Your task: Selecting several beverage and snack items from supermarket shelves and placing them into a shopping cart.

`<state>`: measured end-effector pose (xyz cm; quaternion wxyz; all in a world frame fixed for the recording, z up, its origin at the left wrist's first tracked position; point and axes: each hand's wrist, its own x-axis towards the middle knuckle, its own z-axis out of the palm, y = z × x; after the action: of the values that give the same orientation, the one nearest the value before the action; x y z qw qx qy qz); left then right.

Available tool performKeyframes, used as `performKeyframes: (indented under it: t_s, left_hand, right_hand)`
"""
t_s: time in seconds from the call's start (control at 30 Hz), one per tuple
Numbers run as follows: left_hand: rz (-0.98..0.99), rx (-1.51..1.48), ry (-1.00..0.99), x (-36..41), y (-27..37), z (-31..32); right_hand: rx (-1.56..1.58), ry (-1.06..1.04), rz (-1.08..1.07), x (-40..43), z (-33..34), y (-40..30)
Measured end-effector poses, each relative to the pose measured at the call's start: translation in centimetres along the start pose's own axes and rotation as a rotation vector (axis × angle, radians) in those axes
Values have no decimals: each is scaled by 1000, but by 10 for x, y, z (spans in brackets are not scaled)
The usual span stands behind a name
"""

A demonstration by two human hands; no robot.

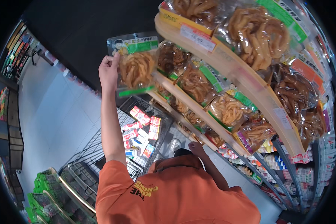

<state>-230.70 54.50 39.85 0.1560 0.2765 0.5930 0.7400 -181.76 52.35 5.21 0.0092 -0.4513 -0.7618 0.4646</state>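
Raised at the upper left, my left hand (109, 67) pinches the edge of a clear plastic pack of tan, strip-like food (137, 68). Green bands with printing cross this pack near its top and bottom. It hangs just beside the left end of a tiered wooden-edged shelf (229, 60), which carries similar packs. Among these are a large tan pack (257, 36) and a dark brown pack (295, 89). Low by my waist is my right hand (196, 148), small and dim, with fingers that look curled; whether anything is inside them is hidden.
A wire shopping cart (96, 145) stands at my left, holding several red and white packages (140, 116). Green-topped bags (43, 182) fill a rack at the lower left. More shelves of packaged goods (302, 176) run along the right. Grey floor (58, 103) stretches left.
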Motion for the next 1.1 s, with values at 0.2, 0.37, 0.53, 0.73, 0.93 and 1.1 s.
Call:
performKeyframes:
  t_s: [0.2, 0.37, 0.53, 0.73, 0.93, 1.1]
  left_hand:
    - [-355, -9, -122, -121, 11, -49]
    - [-631, -190, -45, -205, -29, -93]
    - [-740, -234, 79, -248, -12, -126]
    - [-655, 146, -309, -290, 8, -195]
    - [-712, 350, 168, -338, 1, -246]
    - [-663, 637, 481, -407, -85, -284]
  right_hand:
    - [812, -195, -214, -1, -57, -215]
    - [973, -439, -129, -1, -49, -273]
    - [793, -516, -86, -8, -31, -292]
    - [557, -630, -272, 1, 0, -305]
    - [338, -517, -347, 16, 24, -280]
    - [335, -499, -145, 13, 32, -233]
